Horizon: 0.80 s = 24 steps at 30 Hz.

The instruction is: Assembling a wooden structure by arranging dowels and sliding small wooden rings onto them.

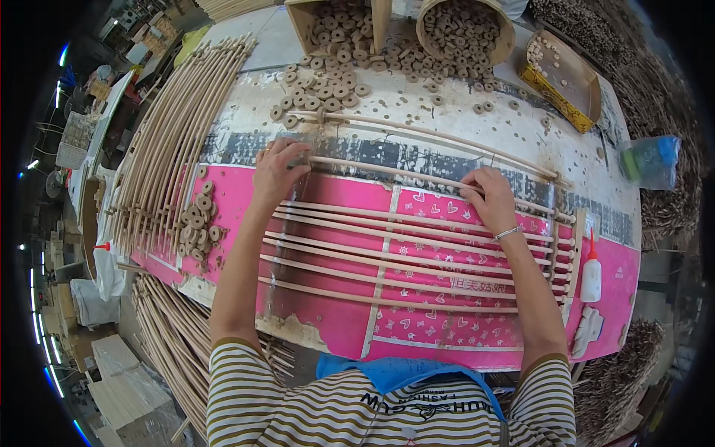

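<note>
A thin pale wooden rod (387, 170) lies across the bench, raised slightly on its supports. At its left end, the thumb and fingers of my left hand (277, 171) curl in a pinch; whatever sits between the fingertips is too small to make out. Farther right along the same rod, my right hand (490, 200) grips it between thumb and fingers. Nearer me, several similar rods lie roughly parallel, their right ends by a wooden strip (574, 249). Beyond my hands, another rod (417, 131) carries a brown ring (321, 115) near its left end.
Brown rings (328, 88) spill from a wooden box (300, 26) and a round tub (506, 41). Bundled rods (179, 127) and a ring heap (197, 217) lie left. On the right are a yellow box (560, 93), a glue bottle (591, 279) and a plastic-wrapped bundle (652, 162).
</note>
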Each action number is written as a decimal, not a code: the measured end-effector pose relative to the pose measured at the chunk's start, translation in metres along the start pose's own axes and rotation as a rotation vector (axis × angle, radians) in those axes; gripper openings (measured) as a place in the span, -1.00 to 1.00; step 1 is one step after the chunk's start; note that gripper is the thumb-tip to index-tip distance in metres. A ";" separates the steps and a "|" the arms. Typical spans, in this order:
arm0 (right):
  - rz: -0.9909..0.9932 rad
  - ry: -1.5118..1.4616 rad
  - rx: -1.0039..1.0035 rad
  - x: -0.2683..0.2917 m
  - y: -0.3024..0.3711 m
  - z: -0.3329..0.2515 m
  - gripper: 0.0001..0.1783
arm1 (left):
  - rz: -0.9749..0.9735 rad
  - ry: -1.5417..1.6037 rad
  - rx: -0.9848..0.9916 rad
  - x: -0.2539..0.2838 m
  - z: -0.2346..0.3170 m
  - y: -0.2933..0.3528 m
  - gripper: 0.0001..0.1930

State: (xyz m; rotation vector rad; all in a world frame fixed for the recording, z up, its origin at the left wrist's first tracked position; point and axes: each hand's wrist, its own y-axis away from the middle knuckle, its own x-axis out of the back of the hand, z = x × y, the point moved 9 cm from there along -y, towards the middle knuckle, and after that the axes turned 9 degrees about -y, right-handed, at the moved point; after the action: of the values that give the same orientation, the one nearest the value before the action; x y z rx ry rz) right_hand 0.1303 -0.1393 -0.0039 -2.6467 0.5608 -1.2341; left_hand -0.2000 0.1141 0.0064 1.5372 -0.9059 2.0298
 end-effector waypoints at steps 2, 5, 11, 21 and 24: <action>0.002 0.006 -0.001 -0.001 0.000 0.006 -0.86 | 0.014 -0.009 -0.024 0.000 0.002 -0.003 -0.50; -0.011 0.038 -0.030 -0.002 0.003 0.010 -0.84 | -0.033 -0.016 -0.043 -0.005 0.006 -0.008 -0.49; 0.167 0.063 0.051 0.023 0.004 -0.013 -0.73 | 0.168 0.130 0.010 0.004 -0.034 -0.051 -0.53; 0.113 -0.076 0.011 0.036 0.024 -0.035 -0.88 | 0.070 -0.183 0.333 -0.035 -0.079 -0.085 -0.54; 0.005 -0.062 0.128 0.015 0.029 -0.058 -0.83 | 0.123 -0.152 0.329 -0.034 -0.088 -0.079 -0.63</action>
State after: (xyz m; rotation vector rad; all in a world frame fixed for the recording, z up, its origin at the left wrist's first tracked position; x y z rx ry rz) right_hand 0.0868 -0.1719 0.0349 -2.5660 0.4621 -1.1424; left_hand -0.1953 0.2330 -0.0223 1.8723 -0.7648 2.2630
